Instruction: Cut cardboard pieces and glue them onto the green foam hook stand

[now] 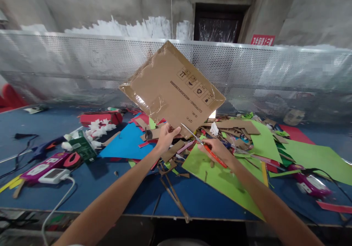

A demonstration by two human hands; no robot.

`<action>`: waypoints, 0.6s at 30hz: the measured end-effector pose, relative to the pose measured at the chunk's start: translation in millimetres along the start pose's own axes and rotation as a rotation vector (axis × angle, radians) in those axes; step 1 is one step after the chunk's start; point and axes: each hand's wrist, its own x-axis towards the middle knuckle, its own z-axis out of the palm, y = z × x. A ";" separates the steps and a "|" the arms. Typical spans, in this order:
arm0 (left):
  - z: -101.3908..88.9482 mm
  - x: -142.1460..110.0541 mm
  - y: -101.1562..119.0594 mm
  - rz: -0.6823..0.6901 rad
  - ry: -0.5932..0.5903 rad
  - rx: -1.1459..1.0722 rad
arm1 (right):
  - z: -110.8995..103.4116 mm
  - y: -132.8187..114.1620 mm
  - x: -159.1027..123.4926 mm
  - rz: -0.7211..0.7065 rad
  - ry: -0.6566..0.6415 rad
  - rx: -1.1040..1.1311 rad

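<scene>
My left hand (165, 137) grips the near edge of a brown cardboard sheet (172, 88) and holds it tilted up over the table. Printed marks and shiny tape show on the sheet. My right hand (217, 151) is closed on scissors (202, 144) with red-orange handles. Their metal blades are parted and point up-left, with the tips at the cardboard's lower edge, close to my left fingers.
The blue table (96, 183) carries a heap of cardboard strips (173, 191), green paper (220, 176), blue paper (126, 143), white paper flowers (97, 128), glue guns (44, 149) and a power strip (53, 175) with cables. A perforated metal screen (275, 73) stands behind.
</scene>
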 end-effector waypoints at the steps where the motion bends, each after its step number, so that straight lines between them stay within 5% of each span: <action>1: 0.3 -0.3 -0.5 0.006 0.002 0.001 | -0.3 -0.8 -0.5 0.006 0.004 -0.012; 6: 2.4 -0.6 -4.1 -0.001 0.021 -0.010 | -0.1 -4.5 -5.0 0.047 -0.006 -0.042; 18: -1.5 3.0 -0.7 0.004 0.051 -0.083 | -8.1 7.0 4.9 -0.178 0.036 -0.214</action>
